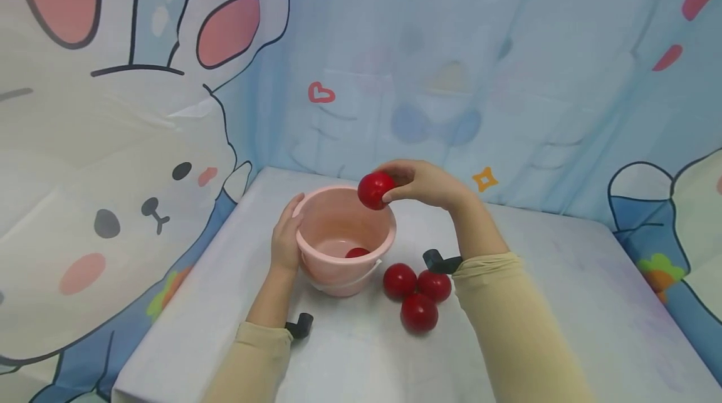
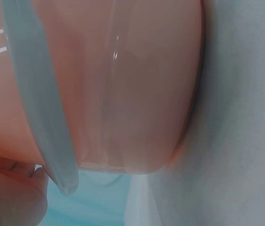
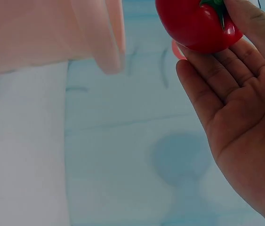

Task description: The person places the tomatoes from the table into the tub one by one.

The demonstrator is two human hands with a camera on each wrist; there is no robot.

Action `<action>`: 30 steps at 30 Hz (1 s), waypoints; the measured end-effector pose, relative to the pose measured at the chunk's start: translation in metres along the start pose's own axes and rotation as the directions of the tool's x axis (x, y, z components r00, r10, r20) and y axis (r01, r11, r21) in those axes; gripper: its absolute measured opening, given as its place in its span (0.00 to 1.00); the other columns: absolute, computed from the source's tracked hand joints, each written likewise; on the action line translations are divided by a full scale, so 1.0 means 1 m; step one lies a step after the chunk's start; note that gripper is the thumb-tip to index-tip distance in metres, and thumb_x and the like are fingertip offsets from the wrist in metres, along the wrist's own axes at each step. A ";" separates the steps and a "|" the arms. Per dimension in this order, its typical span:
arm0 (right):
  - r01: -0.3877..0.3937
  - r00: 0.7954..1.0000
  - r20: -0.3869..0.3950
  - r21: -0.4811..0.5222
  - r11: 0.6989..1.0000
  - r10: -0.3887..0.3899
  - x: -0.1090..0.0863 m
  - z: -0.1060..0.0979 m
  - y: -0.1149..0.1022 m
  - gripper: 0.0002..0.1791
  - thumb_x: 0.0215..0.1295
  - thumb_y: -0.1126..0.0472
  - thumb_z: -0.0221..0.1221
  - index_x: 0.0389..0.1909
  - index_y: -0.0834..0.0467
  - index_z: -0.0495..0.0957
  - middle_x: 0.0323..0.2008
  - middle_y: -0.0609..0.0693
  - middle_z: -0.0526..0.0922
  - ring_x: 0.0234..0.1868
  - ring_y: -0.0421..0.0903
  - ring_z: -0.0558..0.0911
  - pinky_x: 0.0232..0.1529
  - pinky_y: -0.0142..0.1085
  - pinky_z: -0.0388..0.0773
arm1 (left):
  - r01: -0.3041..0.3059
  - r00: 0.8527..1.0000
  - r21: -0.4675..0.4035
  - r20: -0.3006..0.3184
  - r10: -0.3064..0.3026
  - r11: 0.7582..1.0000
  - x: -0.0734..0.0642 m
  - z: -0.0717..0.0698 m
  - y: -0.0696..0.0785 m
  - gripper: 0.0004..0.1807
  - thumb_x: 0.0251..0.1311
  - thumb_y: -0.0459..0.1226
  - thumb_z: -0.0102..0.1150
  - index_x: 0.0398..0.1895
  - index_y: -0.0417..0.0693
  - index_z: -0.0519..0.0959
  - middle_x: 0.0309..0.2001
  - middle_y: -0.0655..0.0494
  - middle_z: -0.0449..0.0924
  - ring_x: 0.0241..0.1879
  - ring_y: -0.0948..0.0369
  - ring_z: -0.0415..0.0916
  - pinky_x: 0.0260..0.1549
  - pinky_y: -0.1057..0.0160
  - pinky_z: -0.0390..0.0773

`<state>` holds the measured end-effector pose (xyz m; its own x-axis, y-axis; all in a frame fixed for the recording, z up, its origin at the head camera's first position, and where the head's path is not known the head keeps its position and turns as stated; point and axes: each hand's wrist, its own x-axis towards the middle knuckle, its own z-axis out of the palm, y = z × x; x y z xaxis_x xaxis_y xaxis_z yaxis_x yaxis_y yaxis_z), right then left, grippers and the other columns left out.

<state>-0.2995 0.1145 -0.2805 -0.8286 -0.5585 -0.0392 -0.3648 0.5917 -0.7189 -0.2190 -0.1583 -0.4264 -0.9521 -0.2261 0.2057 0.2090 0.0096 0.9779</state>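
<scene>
Pale yellow fabric sleeves (image 1: 527, 321) reach in closest to my head view, each with a small black plastic mount (image 1: 442, 262) at the wrist. Beyond them I have the right hand (image 1: 425, 183) gripping a glossy, round red toy tomato (image 1: 376, 190), thumb on one side and fingers on the other. On my right wrist feed its skin shines smooth and deep red, softly lobed, and a green, pointed leafy top sits beside the thumb. Relative to the hands, this tomato is at the right hand's fingertips and to the right of the left hand, raised above the rim of a round, pale pink plastic bucket (image 1: 333, 271) and apart from it.

I see the left hand (image 1: 286, 240) holding that bucket by its near-left side, fingers up at the rim; the bucket stands upright between the two hands. Inside it, below the held tomato, part of another red tomato (image 1: 357, 253) shows. Three more round red tomatoes (image 1: 420, 313) sit in a close cluster below the right hand, just beside its forearm, on a white-covered table (image 1: 350, 365). Past both hands hangs a light blue cartoon-print curtain (image 1: 338, 33).
</scene>
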 end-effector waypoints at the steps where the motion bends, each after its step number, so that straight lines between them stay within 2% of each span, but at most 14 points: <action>1: -0.001 1.000 0.003 0.000 1.000 0.001 0.002 0.002 -0.001 0.31 0.53 0.45 0.72 0.59 0.38 0.76 0.54 0.42 0.82 0.57 0.45 0.79 0.54 0.47 0.82 | 0.002 1.000 0.002 0.001 -0.002 1.000 0.000 0.000 0.000 0.25 0.69 0.50 0.37 0.69 0.76 0.66 0.71 0.75 0.65 0.74 0.66 0.58 0.74 0.49 0.59; 13: 0.057 0.995 0.078 -0.040 0.998 -0.054 0.019 0.022 -0.020 0.29 0.54 0.44 0.70 0.59 0.37 0.75 0.56 0.40 0.80 0.60 0.44 0.77 0.55 0.44 0.81 | 0.008 1.000 0.013 0.000 -0.008 1.000 -0.001 0.000 0.001 0.24 0.70 0.52 0.37 0.68 0.79 0.65 0.70 0.77 0.65 0.74 0.67 0.58 0.73 0.47 0.59; 24: 0.071 0.989 0.130 -0.032 0.997 -0.067 0.032 0.031 -0.021 0.27 0.55 0.47 0.70 0.57 0.35 0.76 0.54 0.40 0.81 0.56 0.45 0.79 0.54 0.43 0.81 | 0.008 1.000 0.031 0.005 -0.009 0.999 0.001 0.000 0.000 0.24 0.70 0.54 0.37 0.68 0.80 0.65 0.70 0.77 0.65 0.73 0.66 0.58 0.72 0.44 0.60; 30: 0.070 0.984 0.168 -0.044 0.997 -0.061 0.035 0.033 -0.026 0.27 0.56 0.50 0.70 0.58 0.38 0.76 0.53 0.42 0.82 0.55 0.45 0.80 0.55 0.44 0.81 | 0.010 1.000 0.028 0.005 -0.010 1.000 0.002 0.000 -0.001 0.24 0.70 0.54 0.37 0.68 0.80 0.65 0.70 0.77 0.65 0.74 0.66 0.58 0.72 0.44 0.60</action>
<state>-0.3054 0.0601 -0.2864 -0.7215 -0.6835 -0.1109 -0.4404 0.5765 -0.6883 -0.2208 -0.1588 -0.4274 -0.9553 -0.2216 0.1959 0.1931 0.0341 0.9806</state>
